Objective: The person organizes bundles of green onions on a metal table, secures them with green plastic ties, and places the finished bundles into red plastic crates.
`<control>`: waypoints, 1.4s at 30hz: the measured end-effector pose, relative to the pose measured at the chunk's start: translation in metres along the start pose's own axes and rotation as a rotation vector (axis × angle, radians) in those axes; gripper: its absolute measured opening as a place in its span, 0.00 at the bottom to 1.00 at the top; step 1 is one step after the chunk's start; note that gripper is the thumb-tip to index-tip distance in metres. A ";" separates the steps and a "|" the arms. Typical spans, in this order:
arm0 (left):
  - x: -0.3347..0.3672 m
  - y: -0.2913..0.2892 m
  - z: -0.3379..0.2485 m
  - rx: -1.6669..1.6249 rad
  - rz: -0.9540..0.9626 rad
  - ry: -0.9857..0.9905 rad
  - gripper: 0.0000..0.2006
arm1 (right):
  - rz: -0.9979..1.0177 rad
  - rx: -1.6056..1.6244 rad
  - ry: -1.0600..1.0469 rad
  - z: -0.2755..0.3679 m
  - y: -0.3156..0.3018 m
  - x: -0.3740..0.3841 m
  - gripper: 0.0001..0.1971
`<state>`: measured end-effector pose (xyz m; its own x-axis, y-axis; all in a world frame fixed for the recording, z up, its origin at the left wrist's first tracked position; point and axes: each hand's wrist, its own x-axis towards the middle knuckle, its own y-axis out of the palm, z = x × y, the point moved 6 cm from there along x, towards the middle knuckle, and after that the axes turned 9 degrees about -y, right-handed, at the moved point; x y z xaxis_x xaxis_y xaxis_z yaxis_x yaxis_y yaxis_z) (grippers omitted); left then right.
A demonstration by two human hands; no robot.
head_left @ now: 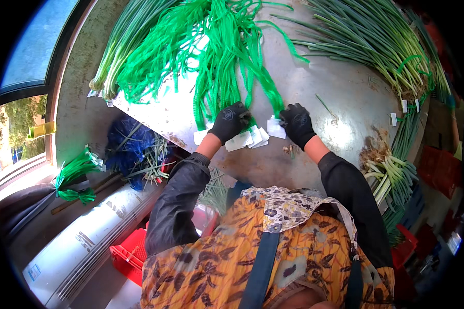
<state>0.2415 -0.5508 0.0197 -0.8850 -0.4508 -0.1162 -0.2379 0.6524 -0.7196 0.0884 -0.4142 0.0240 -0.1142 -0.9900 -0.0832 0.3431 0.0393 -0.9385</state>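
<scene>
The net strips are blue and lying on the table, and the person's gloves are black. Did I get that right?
Not quite: the net strips are green, not blue, as the head view shows. They are lying on the table, and the gloves are black, just as you said.

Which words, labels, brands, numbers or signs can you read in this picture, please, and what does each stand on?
No text is clear enough to quote.
White tags on the green mesh strips: no readable print.
Left hand and right hand, both black-gloved: pale marks on the backs, too small to read.
Long white casing at lower left: dark marks and a blue-and-white label, too blurred to read.
</scene>
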 end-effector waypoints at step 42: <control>0.066 0.099 -0.107 -1.803 0.206 -0.674 0.10 | 0.380 0.311 0.846 0.007 0.070 -0.558 0.17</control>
<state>0.1163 -0.4504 0.0141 -0.7778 -0.1339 -0.6141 -0.6240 0.2817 0.7288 0.1830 0.1398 0.0067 -0.5345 -0.4900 -0.6886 0.7119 0.1782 -0.6793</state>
